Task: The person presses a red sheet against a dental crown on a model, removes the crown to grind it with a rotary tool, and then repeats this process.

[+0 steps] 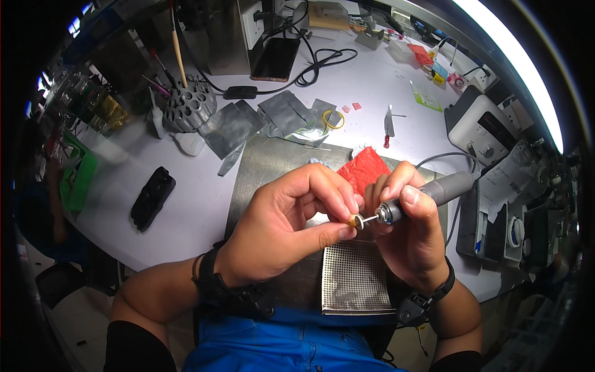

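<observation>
Pinched between the thumb and fingers of my left hand is a small gold-coloured round piece. My right hand is closed around a grey rotary tool handpiece, which points left. Its thin shank reaches the small piece, and a little disc shows where they meet; whether disc and piece touch is too small to tell. Both hands are close together above a metal plate. Below them lies a perforated metal tray, and just beyond the fingers a red cloth or paper.
Grey sheets in bags and a yellow band lie beyond the plate. A round tool holder and a black object are on the left. The handpiece's cord runs toward a white control box on the right. A phone lies at the back.
</observation>
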`<state>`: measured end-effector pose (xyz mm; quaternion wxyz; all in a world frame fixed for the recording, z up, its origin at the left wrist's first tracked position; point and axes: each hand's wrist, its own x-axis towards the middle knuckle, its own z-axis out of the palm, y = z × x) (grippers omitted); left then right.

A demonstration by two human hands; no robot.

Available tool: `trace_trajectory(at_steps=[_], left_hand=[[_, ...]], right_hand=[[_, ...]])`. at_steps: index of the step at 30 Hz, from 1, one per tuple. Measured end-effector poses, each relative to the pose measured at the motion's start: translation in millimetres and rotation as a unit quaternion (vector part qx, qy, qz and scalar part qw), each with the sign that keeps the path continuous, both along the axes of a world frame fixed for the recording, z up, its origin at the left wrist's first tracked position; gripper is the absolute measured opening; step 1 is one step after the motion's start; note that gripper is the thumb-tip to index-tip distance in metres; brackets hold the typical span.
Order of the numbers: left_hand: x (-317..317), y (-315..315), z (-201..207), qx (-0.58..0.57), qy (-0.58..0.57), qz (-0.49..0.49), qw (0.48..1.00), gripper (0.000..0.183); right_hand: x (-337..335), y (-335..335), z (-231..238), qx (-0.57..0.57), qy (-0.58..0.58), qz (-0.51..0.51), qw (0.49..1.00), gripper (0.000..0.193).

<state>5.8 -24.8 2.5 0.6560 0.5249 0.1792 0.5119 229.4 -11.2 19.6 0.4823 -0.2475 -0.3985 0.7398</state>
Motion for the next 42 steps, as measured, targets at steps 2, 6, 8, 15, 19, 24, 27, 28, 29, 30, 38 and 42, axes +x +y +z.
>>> trace_trajectory(at_steps=[2, 6, 8, 15, 19, 24, 27, 28, 29, 30, 38, 42], left_hand=[[-0.1, 0.0, -0.5, 0.001, 0.002, 0.002, 1.0, 0.03], [0.5, 0.0, -0.9, 0.006, 0.003, 0.005, 1.0, 0.03], [0.4, 0.7, -2.4, 0.009, 0.004, 0.006, 1.0, 0.03], [0.7, 1.0, -2.8, 0.0, 0.001, 0.002, 1.0, 0.029], [0.6, 0.9, -2.9, 0.007, 0.007, 0.004, 1.0, 0.029], [0.3, 0.3, -0.2, -0.017, -0.002, 0.001, 1.0, 0.028], [1.5, 1.8, -5.0, 0.0, -0.007, 0.001, 1.0, 0.028], [1.6, 1.7, -4.9, 0.0, -0.008, 0.001, 1.0, 0.028], [1.7, 1.5, -4.8, 0.001, -0.016, -0.002, 1.0, 0.026], [1.8, 1.3, -4.7, 0.002, -0.024, -0.004, 1.0, 0.025], [1.5, 1.3, -4.5, -0.002, -0.02, -0.001, 1.0, 0.026], [-0.8, 2.4, -4.1, -0.017, -0.007, -0.003, 1.0, 0.026]], right_hand=[[-0.8, 0.1, 0.9, 0.0, 0.006, -0.002, 1.0, 0.023], [0.3, 0.3, -0.4, 0.003, 0.004, -0.001, 1.0, 0.023], [-0.2, 0.6, 0.1, 0.004, 0.007, -0.003, 1.0, 0.023], [-0.6, -0.1, -0.2, 0.0, 0.004, -0.006, 1.0, 0.023], [-0.6, 0.6, -0.5, 0.001, 0.003, -0.007, 1.0, 0.023], [0.4, 1.7, -2.7, 0.002, 0.013, -0.011, 1.0, 0.022], [1.1, 0.4, -3.7, 0.006, -0.003, -0.004, 1.0, 0.023], [0.7, 0.3, -2.4, 0.006, -0.003, -0.004, 1.0, 0.023], [0.1, 0.2, -0.4, 0.003, -0.003, -0.005, 1.0, 0.023], [-0.3, 0.3, 0.6, -0.001, -0.002, -0.005, 1.0, 0.023], [0.3, 1.4, -2.1, -0.003, 0.007, -0.005, 1.0, 0.023], [1.6, 2.1, -3.7, 0.004, -0.002, 0.004, 1.0, 0.023]])
